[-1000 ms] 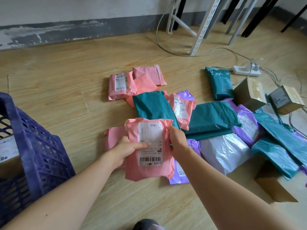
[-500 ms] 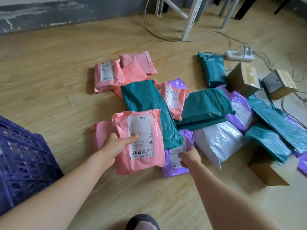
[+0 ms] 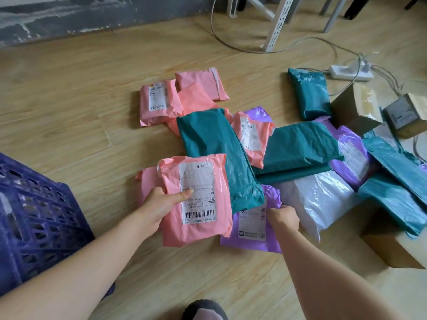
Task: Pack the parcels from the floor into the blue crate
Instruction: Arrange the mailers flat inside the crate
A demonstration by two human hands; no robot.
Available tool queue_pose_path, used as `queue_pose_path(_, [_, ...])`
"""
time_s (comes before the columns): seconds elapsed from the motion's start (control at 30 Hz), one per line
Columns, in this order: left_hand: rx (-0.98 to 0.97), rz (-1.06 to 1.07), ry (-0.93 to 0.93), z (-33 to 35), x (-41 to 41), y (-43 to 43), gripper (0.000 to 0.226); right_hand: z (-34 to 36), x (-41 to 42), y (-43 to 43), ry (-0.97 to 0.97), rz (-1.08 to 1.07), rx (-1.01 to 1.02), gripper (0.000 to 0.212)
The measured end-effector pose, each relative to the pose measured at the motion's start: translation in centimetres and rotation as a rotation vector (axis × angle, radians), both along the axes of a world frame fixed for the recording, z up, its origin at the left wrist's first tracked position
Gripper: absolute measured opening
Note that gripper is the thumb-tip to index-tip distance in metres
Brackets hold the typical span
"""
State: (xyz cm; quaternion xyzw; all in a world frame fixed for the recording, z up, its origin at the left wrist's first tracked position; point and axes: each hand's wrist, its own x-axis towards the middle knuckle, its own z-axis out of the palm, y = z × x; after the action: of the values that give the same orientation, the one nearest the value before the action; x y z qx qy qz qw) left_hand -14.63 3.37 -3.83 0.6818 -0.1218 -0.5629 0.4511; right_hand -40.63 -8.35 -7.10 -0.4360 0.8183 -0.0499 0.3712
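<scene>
Pink parcel in left hand; right hand pinching purple parcel.

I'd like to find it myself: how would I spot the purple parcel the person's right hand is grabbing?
Start at the blue crate on the left and follow the floor right, past the pink parcel in the left hand. The purple parcel lies next, pinched by the right hand. It alone sits nearest, tucked under a teal bag.

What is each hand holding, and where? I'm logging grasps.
Left hand: pink parcel, by its left edge. Right hand: purple parcel, by its right edge.
</scene>
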Motion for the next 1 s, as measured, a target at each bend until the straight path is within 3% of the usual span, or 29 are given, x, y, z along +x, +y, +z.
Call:
queue_pose_path(0.13, [-0.014, -0.056, -0.005, 1.2, 0.1, 0.1, 0.119, 3.5, -0.8, -0.6, 0.153, 0.074, -0.033, 0.015])
queue_pose_path(0.27, [-0.055, -0.09, -0.088, 4.3, 0.1, -0.2, 0.099, 8.7, -0.9, -1.3, 0.255, 0.138, -0.172, 0.016])
queue_pose_path(0.4, [-0.134, -0.059, -0.123, 8.6, 0.4, -0.3, 0.108, 15.1, 1.1, -1.7, 0.277, 0.248, -0.312, 0.015])
queue_pose_path(0.47, [-0.188, -0.024, -0.149, 11.1, 0.4, 0.0, 0.085, 18.3, 2.4, -1.3, 0.293, 0.311, -0.394, 0.016])
queue_pose_path(0.6, [-0.195, 0.07, -0.212, 15.0, 1.3, 2.3, 0.007, 23.5, 5.4, 0.3, 0.292, 0.385, -0.531, 0.023])
queue_pose_path(1.0, [-0.15, 0.505, -0.348, 21.4, 10.3, 13.2, 0.024, 29.9, 20.7, 11.3, -0.116, 0.515, -0.768, 0.02])
